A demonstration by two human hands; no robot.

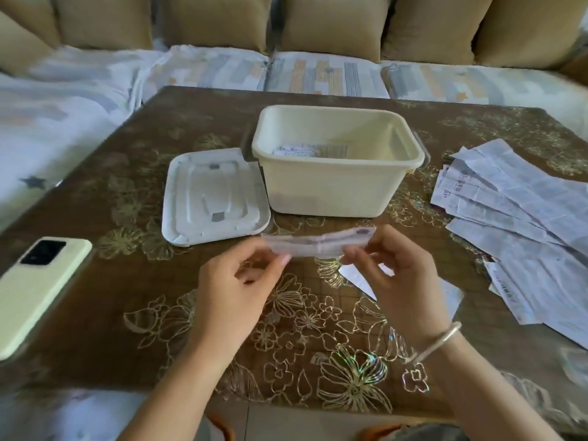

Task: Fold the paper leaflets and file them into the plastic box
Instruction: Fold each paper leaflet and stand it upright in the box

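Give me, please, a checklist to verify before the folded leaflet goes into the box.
1. Both ends of the leaflet pinched, by left grip and right grip: ok.
2. The plastic box open, its lid lying on the table beside it: ok.
3. Room inside, only a few folded papers at the bottom: ok.
4. Folds finished and flat: cannot tell, the leaflet is blurred.
5. Nothing between leaflet and plastic box: ok.
6. The unfolded leaflets ready on the right: ok.
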